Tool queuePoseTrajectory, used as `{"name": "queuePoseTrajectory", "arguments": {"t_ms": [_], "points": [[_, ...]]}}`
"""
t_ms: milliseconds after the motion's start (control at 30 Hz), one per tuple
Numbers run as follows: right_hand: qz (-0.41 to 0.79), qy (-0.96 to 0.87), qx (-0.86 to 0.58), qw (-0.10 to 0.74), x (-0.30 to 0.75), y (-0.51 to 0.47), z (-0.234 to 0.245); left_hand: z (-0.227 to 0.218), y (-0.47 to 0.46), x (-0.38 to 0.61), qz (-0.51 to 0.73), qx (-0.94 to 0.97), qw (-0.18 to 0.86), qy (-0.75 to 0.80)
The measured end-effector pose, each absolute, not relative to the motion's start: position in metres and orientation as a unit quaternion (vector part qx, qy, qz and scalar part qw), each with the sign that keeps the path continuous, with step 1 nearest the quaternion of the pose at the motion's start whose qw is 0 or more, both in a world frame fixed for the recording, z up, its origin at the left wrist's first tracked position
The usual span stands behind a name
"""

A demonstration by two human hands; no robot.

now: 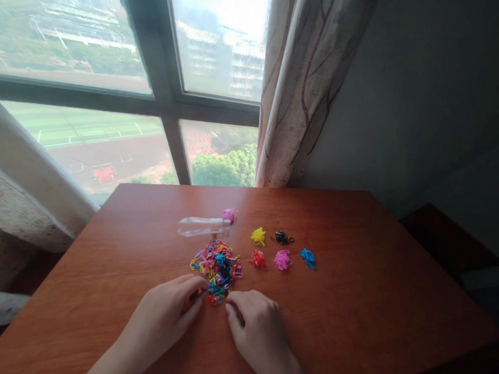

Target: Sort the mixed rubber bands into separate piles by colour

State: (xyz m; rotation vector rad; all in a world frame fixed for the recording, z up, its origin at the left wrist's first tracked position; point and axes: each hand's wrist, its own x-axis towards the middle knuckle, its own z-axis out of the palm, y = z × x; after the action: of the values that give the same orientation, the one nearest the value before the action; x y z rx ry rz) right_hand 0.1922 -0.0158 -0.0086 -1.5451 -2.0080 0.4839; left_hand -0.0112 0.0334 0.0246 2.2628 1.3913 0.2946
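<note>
A mixed pile of small coloured rubber bands lies on the brown table in front of me. My left hand rests at the pile's lower left edge, thumb and fingers bent together at the bands. At its lower right edge is my right hand, with fingers curled and the tips close together. Whatever either set of fingertips may hold is too small to make out. To the right lie separate heaps of yellow bands, black bands, red bands, pink bands and blue bands.
Behind the pile, a clear plastic bottle lies on its side, with a pink cap by its mouth. The table reaches back to a window with a curtain on its right.
</note>
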Motion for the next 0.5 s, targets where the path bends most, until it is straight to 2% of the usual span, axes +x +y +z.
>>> {"name": "queuePoseTrajectory", "arguments": {"t_ms": [267, 500], "points": [[0.156, -0.763, -0.576, 0.247, 0.184, -0.013, -0.005, 0.02, 0.028, -0.009, 0.112, 0.823, 0.262, 0.491], [0.158, -0.753, -0.586, 0.252, 0.178, -0.01, -0.004, 0.019, 0.026, -0.005, 0.105, 0.825, 0.256, 0.492]]}}
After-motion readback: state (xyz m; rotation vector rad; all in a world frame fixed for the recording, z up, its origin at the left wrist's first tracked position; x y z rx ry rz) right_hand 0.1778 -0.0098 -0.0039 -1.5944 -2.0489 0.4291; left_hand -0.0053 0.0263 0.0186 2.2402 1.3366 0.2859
